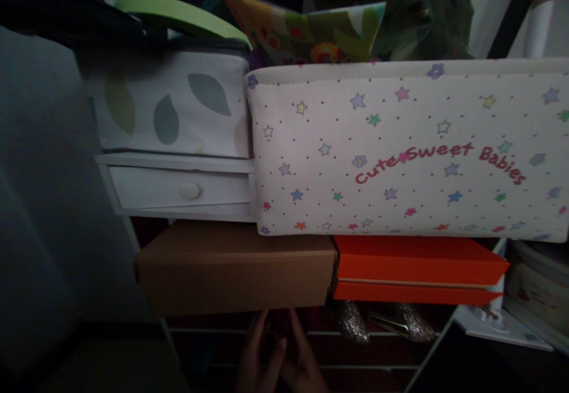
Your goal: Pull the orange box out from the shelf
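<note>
At the bottom centre, my left hand (258, 354) and my right hand (304, 354) are close together, fingers pointing into the rack. They are just below the front edge of a brown cardboard box (240, 280). Something dark (276, 326) lies between the two hands, with their fingers and thumbs around it; the low light hides what it is. To the right of my hands, a pair of glittery shoes (353, 322) sits on the shoe rack (329, 334), beneath an orange box (413, 262).
A white fabric bin with stars (400, 126) stands above the boxes, with a colourful packet (311, 31) poking out. Left of it, a leaf-patterned box (173, 102) rests on a white drawer unit (151, 187). A wall (53, 203) borders the left; a round container (542, 292) is at far right.
</note>
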The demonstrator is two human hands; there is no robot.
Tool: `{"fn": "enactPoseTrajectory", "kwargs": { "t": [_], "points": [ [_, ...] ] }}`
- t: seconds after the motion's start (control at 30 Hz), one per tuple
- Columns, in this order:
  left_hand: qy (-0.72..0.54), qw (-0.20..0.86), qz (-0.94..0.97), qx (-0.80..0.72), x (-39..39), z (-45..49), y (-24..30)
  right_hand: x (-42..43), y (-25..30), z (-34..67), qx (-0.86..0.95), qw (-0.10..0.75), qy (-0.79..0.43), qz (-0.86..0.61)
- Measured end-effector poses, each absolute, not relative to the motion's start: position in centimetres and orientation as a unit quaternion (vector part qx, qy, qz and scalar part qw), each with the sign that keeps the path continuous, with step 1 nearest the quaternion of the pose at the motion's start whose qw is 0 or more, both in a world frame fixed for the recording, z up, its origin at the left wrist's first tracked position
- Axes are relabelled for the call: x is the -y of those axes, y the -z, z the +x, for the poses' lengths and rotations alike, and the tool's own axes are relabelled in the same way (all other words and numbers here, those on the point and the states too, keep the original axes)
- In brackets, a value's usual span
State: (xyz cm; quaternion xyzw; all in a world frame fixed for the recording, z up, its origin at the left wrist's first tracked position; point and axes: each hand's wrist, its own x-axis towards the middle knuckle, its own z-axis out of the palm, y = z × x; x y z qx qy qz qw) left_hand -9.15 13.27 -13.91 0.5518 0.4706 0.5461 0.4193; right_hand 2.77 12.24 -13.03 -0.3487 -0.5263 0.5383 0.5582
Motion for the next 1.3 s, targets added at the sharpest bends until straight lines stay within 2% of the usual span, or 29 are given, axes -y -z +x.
{"fn": "enactPoseTrajectory", "kwargs": {
  "t": [0.17, 0.3, 0.4, 0.5, 0.57, 0.7, 0.83, 1.1, 1.3],
  "points": [
    [-0.519, 0.423, 0.563, -0.484, -13.5, -9.2, 14.0, -12.4, 13.4, 2.7, 0.545, 0.554, -0.517, -0.36],
    [-0.492, 0.374, 0.599, -0.51, -13.7, -8.8, 13.4, -12.7, 13.8, 3.3, 0.588, 0.519, -0.485, -0.386],
    [-0.5, 0.319, 0.606, -0.531, -13.9, -8.4, 13.1, -12.7, 13.1, 4.3, 0.634, 0.5, -0.377, -0.453],
    [-0.521, 0.265, 0.608, -0.537, -14.3, -8.0, 13.0, -12.5, 12.0, 5.7, 0.637, 0.53, -0.228, -0.511],
    [-0.529, 0.237, 0.608, -0.543, -14.6, -7.7, 13.0, -12.5, 11.4, 6.6, 0.594, 0.56, -0.181, -0.549],
    [-0.525, 0.229, 0.6, -0.558, -15.4, -7.1, 13.2, -13.0, 11.3, 7.4, 0.527, 0.585, -0.244, -0.566],
    [-0.513, 0.277, 0.59, -0.558, -16.0, -6.9, 13.5, -13.5, 12.3, 7.2, 0.551, 0.547, -0.32, -0.543],
    [-0.487, 0.338, 0.61, -0.526, -16.5, -8.2, 13.2, -13.6, 13.1, 7.4, 0.56, 0.563, -0.264, -0.547],
    [-0.487, 0.31, 0.605, -0.548, -16.5, -7.7, 13.1, -13.8, 13.1, 7.8, 0.57, 0.563, -0.24, -0.548]
  ]
}}
